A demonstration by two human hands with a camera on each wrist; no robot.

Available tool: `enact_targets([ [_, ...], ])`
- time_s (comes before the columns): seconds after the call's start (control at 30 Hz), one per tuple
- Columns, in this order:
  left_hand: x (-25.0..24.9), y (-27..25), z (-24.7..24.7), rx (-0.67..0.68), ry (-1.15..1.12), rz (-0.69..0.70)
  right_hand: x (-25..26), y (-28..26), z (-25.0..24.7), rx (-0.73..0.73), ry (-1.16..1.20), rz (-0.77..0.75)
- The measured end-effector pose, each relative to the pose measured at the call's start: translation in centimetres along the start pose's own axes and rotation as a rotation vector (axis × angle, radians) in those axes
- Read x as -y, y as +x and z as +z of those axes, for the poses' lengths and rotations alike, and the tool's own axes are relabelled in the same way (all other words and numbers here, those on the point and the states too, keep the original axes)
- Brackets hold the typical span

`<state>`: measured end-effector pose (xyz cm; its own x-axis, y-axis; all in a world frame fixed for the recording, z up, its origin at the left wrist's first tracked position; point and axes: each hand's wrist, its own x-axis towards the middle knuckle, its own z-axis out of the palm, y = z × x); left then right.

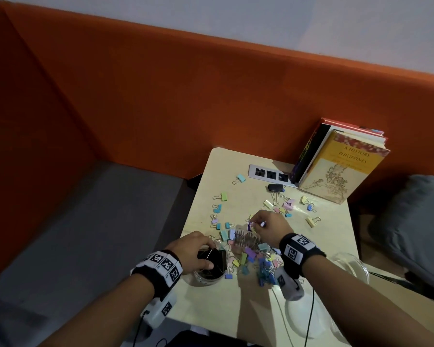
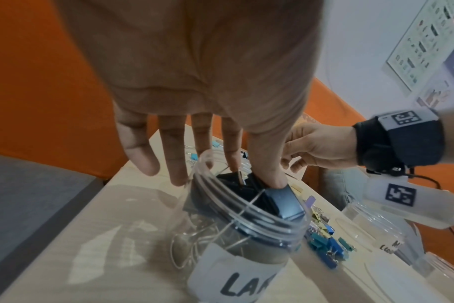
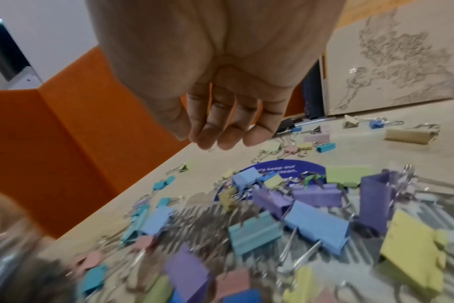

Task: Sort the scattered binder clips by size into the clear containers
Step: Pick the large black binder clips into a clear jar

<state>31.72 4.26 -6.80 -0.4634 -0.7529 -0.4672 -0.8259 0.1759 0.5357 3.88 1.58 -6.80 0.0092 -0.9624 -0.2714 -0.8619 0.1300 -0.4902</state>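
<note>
Desk (image 1: pixel 211 309): pale wood, set in an orange-panelled corner; grey seat to the left. Socket strip (image 1: pixel 269 175) and leaning books (image 1: pixel 341 169) at the far edge. Binder clips (image 1: pixel 248 254): pastel, scattered and heaped mid-desk. Jar (image 2: pixel 246 246), clear, labelled "LAR…", near left, holds black clips. Second clear jar (image 1: pixel 351 266) near right. Left hand (image 1: pixel 193 251): over the jar mouth, fingers straight, thumb and forefinger pinching a black clip (image 2: pixel 244 184). Right hand (image 1: pixel 268 225): above the heap, fingers curled, pinching a small purple clip (image 1: pixel 250 226).
</note>
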Motion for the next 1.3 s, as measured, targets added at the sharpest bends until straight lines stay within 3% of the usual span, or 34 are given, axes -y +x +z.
enact_targets([
  [0.3, 0.8, -0.1, 0.1, 0.063, -0.14, 0.016, -2.8, 5.4, -2.4, 0.007, -0.182, 0.155],
  [0.57, 1.3, 0.0, 1.0, 0.11, -0.091, -0.026, -4.2, 7.2, -1.8, 0.185, -0.399, 0.311],
  [0.9, 1.2, 0.6, 0.8, 0.126, -0.103, -0.04, -4.1, 6.6, -0.9, 0.166, -0.416, 0.295],
  [1.1, 1.6, 0.5, 0.5, 0.12, -0.087, 0.022, -2.9, 5.2, -0.1, 0.176, -0.472, 0.214],
  [1.3, 1.3, 0.2, 0.1, 0.146, -0.08, 0.059, -2.8, 5.6, 0.0, 0.008, -0.313, 0.136],
])
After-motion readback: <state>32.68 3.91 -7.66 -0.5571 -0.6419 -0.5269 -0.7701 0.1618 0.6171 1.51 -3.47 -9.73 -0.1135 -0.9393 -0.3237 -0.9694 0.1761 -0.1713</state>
